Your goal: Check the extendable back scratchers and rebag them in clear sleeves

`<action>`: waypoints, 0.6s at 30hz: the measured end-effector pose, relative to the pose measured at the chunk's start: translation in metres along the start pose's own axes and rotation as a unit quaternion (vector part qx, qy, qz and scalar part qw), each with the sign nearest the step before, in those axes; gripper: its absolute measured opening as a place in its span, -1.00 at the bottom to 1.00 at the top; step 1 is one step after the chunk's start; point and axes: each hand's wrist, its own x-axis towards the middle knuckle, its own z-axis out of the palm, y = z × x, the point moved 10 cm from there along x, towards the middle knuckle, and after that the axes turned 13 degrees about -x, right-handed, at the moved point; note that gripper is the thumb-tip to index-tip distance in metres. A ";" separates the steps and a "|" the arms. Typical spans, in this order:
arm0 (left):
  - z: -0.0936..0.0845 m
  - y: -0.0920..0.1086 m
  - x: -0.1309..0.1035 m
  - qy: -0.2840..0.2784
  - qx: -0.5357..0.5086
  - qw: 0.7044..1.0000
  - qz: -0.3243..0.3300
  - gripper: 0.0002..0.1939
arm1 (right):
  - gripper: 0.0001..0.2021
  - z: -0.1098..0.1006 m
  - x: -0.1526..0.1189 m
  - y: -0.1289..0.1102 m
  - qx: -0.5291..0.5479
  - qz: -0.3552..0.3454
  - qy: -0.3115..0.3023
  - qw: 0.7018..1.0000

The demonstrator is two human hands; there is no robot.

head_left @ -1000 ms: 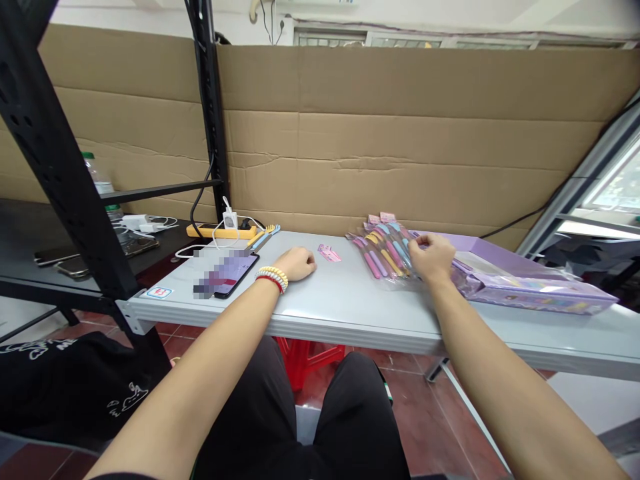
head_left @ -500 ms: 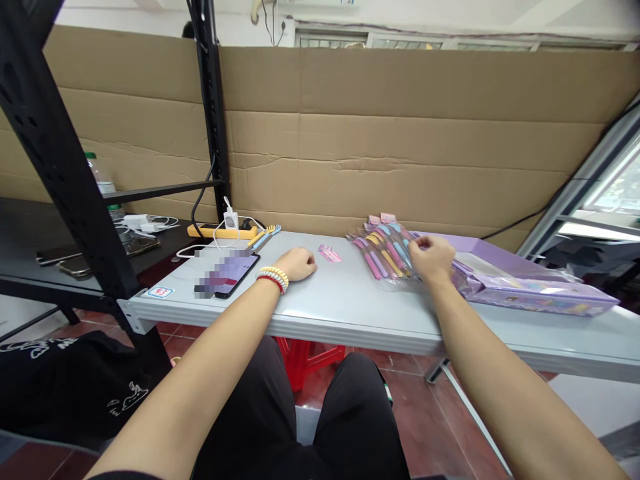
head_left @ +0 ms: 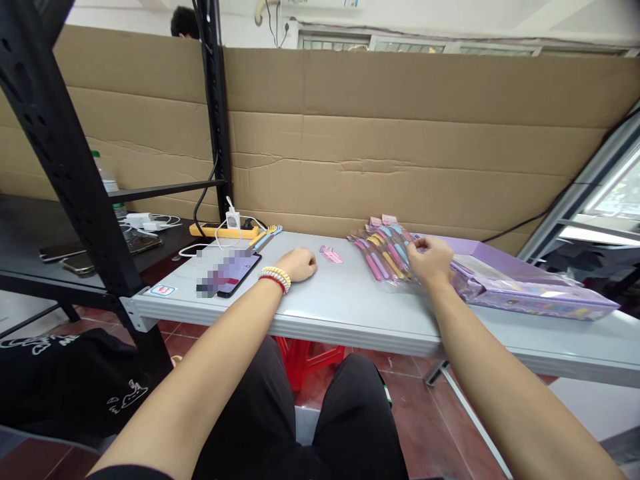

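Note:
My left hand [head_left: 300, 265] rests on the grey table with its fingers curled in, between a phone [head_left: 239, 275] and a small pink printed card [head_left: 331, 254]. Its palm side is hidden, but nothing sticks out of it. At the right, my right hand [head_left: 433, 259] has thumb and fingers pinched together against the right edge of a fanned row of clear plastic packets [head_left: 383, 252]. What the fingertips grip is hidden. Inside the packets are slim coloured handles in pink, purple, yellow and blue, with pink header cards at the far end.
An open purple box [head_left: 540, 293] with clear plastic lies right of my right hand. Behind the phone are yellow and blue claw-ended sticks [head_left: 267, 235] and a yellow power strip [head_left: 220, 231] with white cables. A cardboard wall [head_left: 400, 147] stands behind; a black shelf post [head_left: 75, 153] rises left.
The camera view has shifted slightly. My right hand has moved very slightly left along the packets; my left hand stays put. More of a person's head shows above the cardboard.

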 end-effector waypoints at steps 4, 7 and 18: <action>-0.001 0.001 0.000 0.003 0.015 1.000 0.001 -0.70 | -0.89 -0.004 -0.001 -0.034 -0.010 -0.062 -0.001 0.998; -0.001 0.002 -0.001 0.002 0.017 1.000 0.003 -0.71 | -0.89 -0.001 0.002 -0.071 -0.004 -0.112 -0.022 0.993; -0.002 0.004 -0.002 0.007 0.034 0.999 0.005 -0.69 | -0.77 0.066 -0.034 -0.177 -0.007 -0.200 -0.232 0.952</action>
